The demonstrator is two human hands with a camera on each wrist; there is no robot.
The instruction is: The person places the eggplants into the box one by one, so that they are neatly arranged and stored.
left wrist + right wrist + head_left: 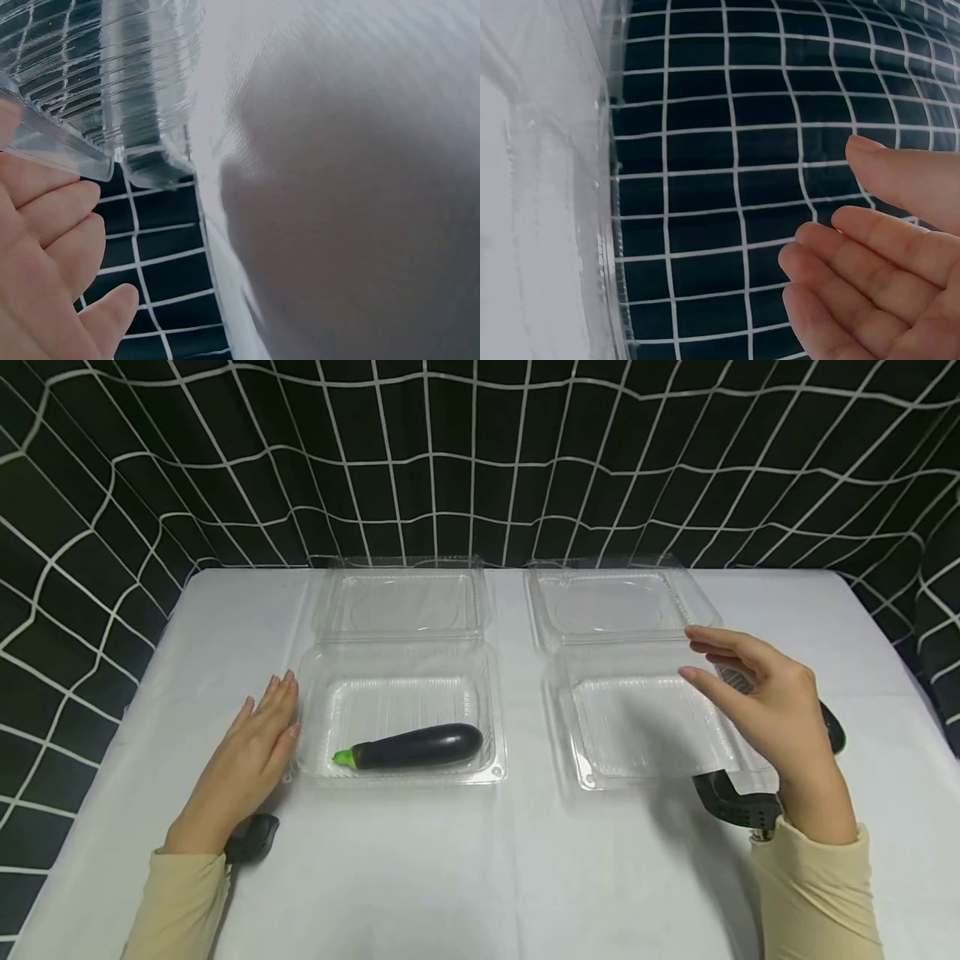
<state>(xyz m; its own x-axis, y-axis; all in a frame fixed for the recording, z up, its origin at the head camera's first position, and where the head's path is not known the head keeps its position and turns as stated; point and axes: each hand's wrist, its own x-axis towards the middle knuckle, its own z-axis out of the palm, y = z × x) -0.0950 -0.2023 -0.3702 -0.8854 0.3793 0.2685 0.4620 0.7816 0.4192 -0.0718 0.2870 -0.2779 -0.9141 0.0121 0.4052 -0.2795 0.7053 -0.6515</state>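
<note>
A dark purple eggplant (420,747) with a green stem lies in the base of the left clear plastic clamshell container (489,693), whose lid is tilted back. At that container's left edge is my left hand (251,752), fingers straight; whether it touches the rim I cannot tell. In the left wrist view the fingers (67,217) appear beside the clear plastic wall (142,82). My right hand (772,710) hovers over the right side of a second clear clamshell container (637,727), thumb and fingers apart, holding nothing. Its lid (611,602) also stands back.
A dark glossy rounded thing (834,729) is partly hidden behind my right hand. White cloth covers the table (517,860). Black fabric with a white grid (480,460) rises behind and at both sides. Dark wrist devices (735,802) hang beneath both wrists.
</note>
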